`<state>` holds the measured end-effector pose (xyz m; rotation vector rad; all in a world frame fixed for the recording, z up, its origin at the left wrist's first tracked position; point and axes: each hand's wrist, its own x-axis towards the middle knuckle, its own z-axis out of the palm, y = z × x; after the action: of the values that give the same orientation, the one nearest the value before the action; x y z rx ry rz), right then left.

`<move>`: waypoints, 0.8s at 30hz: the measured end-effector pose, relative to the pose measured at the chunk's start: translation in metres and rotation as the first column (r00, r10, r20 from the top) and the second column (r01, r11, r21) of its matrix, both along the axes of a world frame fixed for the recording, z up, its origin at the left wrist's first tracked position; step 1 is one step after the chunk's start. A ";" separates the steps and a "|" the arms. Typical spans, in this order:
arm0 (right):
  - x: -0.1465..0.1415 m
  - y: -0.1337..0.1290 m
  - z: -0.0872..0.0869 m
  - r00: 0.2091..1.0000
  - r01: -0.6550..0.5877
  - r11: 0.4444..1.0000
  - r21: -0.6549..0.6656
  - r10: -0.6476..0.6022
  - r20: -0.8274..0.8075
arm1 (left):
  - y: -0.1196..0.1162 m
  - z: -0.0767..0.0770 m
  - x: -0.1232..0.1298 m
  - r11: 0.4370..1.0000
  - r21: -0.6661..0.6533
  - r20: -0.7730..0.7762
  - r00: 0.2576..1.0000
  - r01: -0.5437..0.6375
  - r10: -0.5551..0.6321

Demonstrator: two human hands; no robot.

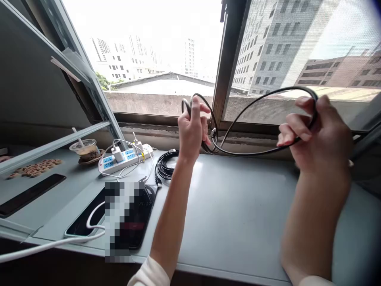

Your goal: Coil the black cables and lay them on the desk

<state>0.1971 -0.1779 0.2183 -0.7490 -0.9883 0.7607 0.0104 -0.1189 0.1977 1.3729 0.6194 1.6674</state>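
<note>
A thin black cable (262, 154) is held up in front of the window, above the grey tabletop. My left hand (193, 129) is closed around some of its loops, with the thumb pressed on top. From there the cable runs in a wide loop to my right hand (312, 127), whose fingers are curled round the far end of that loop. A connector (213, 133) hangs beside the fingers of my left hand. Parts of the cable inside both hands are hidden.
Left of my forearm lie a coiled black cable (163, 167), a power strip (129, 157) with white chargers, and two phones (135, 226), partly blurred out. Farther left are a drink cup (86, 149), a dark flat object (32, 194) and a metal ladder frame (89, 85).
</note>
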 end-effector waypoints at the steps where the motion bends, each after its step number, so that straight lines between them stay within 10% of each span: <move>1: 0.002 -0.004 0.002 1.000 0.011 0.999 -0.033 -0.011 -0.009 | 0.001 0.000 -0.003 1.000 0.003 0.010 0.999 -0.031 0.031; 7: 0.012 -0.027 0.012 0.992 0.127 0.979 -0.162 -0.126 0.016 | 0.008 0.003 -0.022 0.944 0.070 0.047 0.947 -0.321 0.319; 15: 0.019 -0.027 0.006 0.944 0.319 0.947 -0.033 -0.314 0.099 | 0.016 0.000 -0.038 0.957 0.081 -0.142 0.947 -0.279 0.289; 24: 0.024 -0.006 -0.009 0.897 0.331 0.932 0.149 -0.360 0.256 | 0.003 0.005 -0.031 0.907 0.068 0.036 0.909 -0.416 0.415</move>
<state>0.2206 -0.1842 0.2092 -0.9297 -1.0996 0.2946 -0.0210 -0.1157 0.2032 1.3367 0.8948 2.0566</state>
